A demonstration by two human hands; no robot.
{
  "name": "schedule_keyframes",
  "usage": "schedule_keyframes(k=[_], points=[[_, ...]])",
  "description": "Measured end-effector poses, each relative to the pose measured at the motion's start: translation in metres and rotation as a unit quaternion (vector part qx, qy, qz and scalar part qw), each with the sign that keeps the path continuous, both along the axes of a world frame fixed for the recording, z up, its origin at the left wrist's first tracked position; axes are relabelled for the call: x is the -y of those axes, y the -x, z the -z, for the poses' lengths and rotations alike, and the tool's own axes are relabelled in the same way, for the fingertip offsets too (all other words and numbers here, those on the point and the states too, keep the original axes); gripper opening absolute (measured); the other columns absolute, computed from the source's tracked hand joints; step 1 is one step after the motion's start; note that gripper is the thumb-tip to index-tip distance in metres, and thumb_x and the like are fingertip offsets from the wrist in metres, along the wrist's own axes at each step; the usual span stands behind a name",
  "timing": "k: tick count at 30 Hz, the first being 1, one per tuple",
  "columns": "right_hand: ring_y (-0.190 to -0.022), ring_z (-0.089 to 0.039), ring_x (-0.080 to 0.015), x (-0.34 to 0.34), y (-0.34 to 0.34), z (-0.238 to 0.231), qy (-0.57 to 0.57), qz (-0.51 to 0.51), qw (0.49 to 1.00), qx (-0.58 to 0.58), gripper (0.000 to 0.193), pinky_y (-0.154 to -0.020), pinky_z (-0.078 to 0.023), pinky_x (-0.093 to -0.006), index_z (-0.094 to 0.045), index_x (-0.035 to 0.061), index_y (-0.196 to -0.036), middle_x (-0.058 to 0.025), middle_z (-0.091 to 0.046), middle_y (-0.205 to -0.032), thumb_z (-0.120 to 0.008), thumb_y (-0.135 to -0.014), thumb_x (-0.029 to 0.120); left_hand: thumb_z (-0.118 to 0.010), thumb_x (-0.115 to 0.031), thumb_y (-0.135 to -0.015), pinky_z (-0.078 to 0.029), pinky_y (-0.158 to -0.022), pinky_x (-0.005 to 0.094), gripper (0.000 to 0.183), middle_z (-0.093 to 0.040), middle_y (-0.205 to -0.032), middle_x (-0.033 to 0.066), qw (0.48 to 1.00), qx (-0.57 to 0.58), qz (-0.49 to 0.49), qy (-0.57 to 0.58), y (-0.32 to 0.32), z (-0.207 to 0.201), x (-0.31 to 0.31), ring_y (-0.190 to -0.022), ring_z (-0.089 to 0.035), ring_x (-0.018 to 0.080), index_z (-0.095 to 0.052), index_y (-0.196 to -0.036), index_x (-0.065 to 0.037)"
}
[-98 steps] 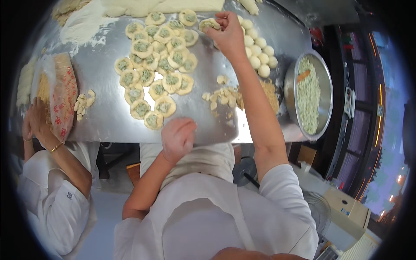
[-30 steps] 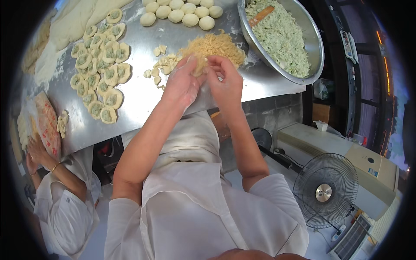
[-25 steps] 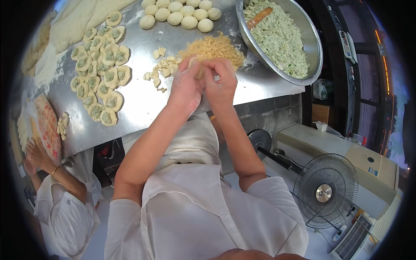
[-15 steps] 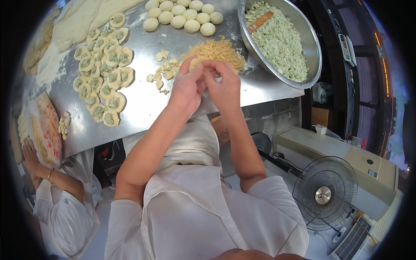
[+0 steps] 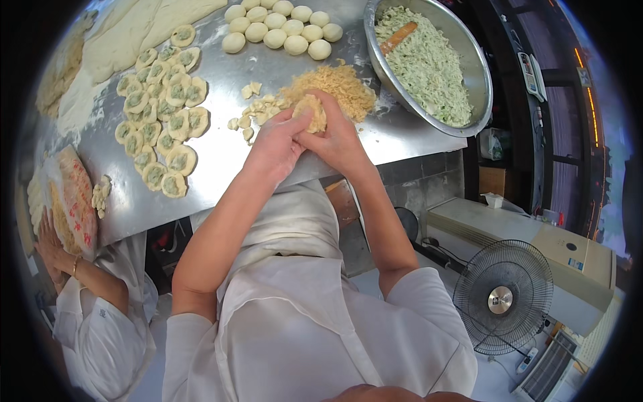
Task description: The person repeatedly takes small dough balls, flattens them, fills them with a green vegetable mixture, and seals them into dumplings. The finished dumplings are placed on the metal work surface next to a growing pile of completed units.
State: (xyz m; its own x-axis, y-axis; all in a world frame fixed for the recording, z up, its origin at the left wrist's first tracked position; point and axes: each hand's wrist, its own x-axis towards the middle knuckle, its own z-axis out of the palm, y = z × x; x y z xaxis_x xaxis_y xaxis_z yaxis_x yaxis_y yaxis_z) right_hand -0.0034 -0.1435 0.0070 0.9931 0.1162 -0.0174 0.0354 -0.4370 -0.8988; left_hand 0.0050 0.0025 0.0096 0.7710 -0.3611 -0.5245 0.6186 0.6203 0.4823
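Observation:
A flattened piece of dough [image 5: 311,112], its upper face covered in yellowish crumbs, is pinched between my two hands. My left hand [image 5: 276,142] grips its left side with the thumb pressed near the lower edge. Around its right side curl the fingers of my right hand [image 5: 339,138]. Just beyond lies a heap of yellowish crumbs [image 5: 335,86] on the steel table [image 5: 234,164]. Small dough scraps [image 5: 262,107] sit by my left hand. Farther left, several dough rounds topped with green filling [image 5: 179,125] lie close together or overlapping.
Several smooth dough balls [image 5: 274,37] stand at the back. A steel bowl [image 5: 483,100] of chopped green filling holds a wooden handle [image 5: 399,37]. A dough sheet [image 5: 134,30] spans the far left. A co-worker's hand [image 5: 57,244] is beside a plastic bag [image 5: 77,194]. A fan [image 5: 501,300] stands right.
My hands have come slightly nearer and turned, so the dough's crumb-covered face now shows. My right fingers have closed round it. The co-worker's hand is nearly unmoved.

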Motion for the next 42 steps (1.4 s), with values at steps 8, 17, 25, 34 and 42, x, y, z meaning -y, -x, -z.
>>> schedule_keyframes(k=[8,17,25,34,42], points=[[-0.105,-0.067,-0.0358,0.003,-0.014,0.008,0.110,-0.101,0.985,0.091,0.045,-0.091,-0.052,-0.0439,-0.054,0.0041,-0.122,-0.0188,-0.067,-0.118,-0.073,-0.083,0.017,-0.054,-0.011,-0.099,-0.054,-0.082,0.0321,0.027,-0.065,-0.106,0.0097,0.959,0.087,0.170,-0.208,-0.013,0.001,-0.011,-0.093,-0.065,0.0157,-0.055,-0.124,0.000],[-0.128,-0.056,-0.0236,-0.013,-0.011,0.002,-0.045,-0.124,0.991,-0.006,0.073,-0.112,-0.042,-0.0367,-0.046,0.0046,-0.146,-0.0134,-0.057,-0.141,-0.080,-0.084,0.021,-0.049,-0.016,-0.108,-0.059,-0.095,0.0339,0.028,-0.061,-0.121,0.0130,0.995,-0.056,0.086,-0.012,-0.013,0.004,-0.031,-0.108,-0.066,0.0208,-0.052,-0.129,0.001],[-0.111,-0.064,-0.0371,-0.014,0.003,0.008,0.034,-0.064,0.997,0.041,0.061,-0.090,-0.053,-0.0427,-0.053,0.0057,-0.132,-0.0188,-0.066,-0.117,-0.081,-0.080,0.022,-0.055,-0.024,-0.106,-0.056,-0.086,0.0293,0.039,-0.063,-0.119,0.0109,0.990,0.030,0.106,-0.088,0.005,-0.014,-0.021,-0.104,-0.065,0.0160,-0.051,-0.135,0.002],[-0.106,-0.066,-0.0341,-0.020,0.000,0.007,0.068,-0.129,0.981,0.130,0.048,-0.092,-0.052,-0.0399,-0.060,0.0068,-0.122,-0.0145,-0.067,-0.115,-0.072,-0.076,0.012,-0.053,-0.010,-0.099,-0.053,-0.083,0.0313,0.028,-0.064,-0.092,0.0022,0.972,0.042,0.167,-0.158,0.005,-0.004,-0.032,-0.084,-0.063,0.0119,-0.055,-0.125,0.000],[-0.128,-0.058,-0.0274,-0.028,0.015,-0.003,-0.116,-0.148,0.982,-0.012,0.074,-0.106,-0.046,-0.0386,-0.035,0.0062,-0.153,-0.0169,-0.059,-0.140,-0.071,-0.090,0.020,-0.051,-0.019,-0.108,-0.051,-0.109,0.0441,0.034,-0.060,-0.124,0.0159,0.984,-0.051,0.133,0.110,0.018,-0.004,-0.065,-0.117,-0.064,0.0265,-0.050,-0.133,0.003]])
